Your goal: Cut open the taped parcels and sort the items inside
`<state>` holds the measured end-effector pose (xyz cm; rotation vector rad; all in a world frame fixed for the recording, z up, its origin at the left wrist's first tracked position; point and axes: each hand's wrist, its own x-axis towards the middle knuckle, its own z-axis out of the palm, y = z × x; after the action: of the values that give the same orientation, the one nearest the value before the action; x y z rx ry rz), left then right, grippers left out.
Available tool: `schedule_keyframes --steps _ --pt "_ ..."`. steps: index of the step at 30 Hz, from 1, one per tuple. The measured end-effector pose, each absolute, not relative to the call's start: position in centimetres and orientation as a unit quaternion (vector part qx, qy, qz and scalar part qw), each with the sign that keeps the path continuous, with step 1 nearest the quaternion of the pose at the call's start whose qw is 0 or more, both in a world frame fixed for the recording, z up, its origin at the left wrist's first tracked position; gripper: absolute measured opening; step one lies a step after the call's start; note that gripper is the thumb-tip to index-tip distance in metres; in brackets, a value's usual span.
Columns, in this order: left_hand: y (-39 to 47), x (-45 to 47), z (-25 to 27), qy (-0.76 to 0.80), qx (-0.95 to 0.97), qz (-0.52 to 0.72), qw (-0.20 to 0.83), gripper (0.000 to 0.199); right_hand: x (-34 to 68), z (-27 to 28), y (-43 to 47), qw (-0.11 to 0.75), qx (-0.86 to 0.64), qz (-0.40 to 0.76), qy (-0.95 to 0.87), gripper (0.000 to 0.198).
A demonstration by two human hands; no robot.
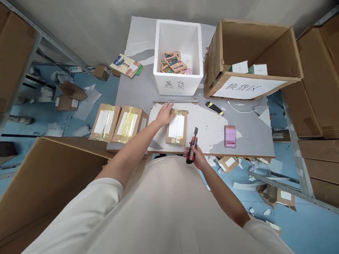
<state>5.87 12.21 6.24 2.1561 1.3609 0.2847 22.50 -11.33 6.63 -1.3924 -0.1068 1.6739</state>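
A small cardboard parcel (177,127) with a white label and clear tape lies on the grey table (246,121) in front of me. My left hand (164,113) rests flat on its far left corner. My right hand (196,155) holds a red and black utility knife (192,150) upright at the table's near edge, just right of the parcel. Two more taped parcels (105,122) (129,124) lie side by side on the left of the table.
A white foam box (178,84) holding colourful books stands at the back. A large open carton (253,88) with a paper sign is at the back right. A yellow-black cutter (214,108), a phone (230,136) and a cable lie nearby. A big carton (47,176) stands at my left.
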Motion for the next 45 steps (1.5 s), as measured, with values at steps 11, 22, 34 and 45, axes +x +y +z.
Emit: schedule_keyframes --steps 11,22,34,45 --pt "11.8 4.8 6.5 0.624 0.735 0.066 0.257 0.044 23.1 6.2 -8.8 0.475 -0.610 0.625 -0.110 0.055" --pt "1.0 1.1 6.2 0.704 0.630 0.076 0.319 0.043 29.6 5.3 2.0 0.468 -0.648 0.531 -0.282 0.040" --pt "5.5 5.6 6.9 0.440 0.874 -0.033 0.202 0.101 31.6 10.4 -5.6 0.134 -0.753 0.428 -0.481 0.070" --pt "4.7 7.1 6.7 0.486 0.849 -0.027 0.207 0.114 28.9 13.1 -4.6 -0.078 -0.739 0.317 -0.589 0.064"
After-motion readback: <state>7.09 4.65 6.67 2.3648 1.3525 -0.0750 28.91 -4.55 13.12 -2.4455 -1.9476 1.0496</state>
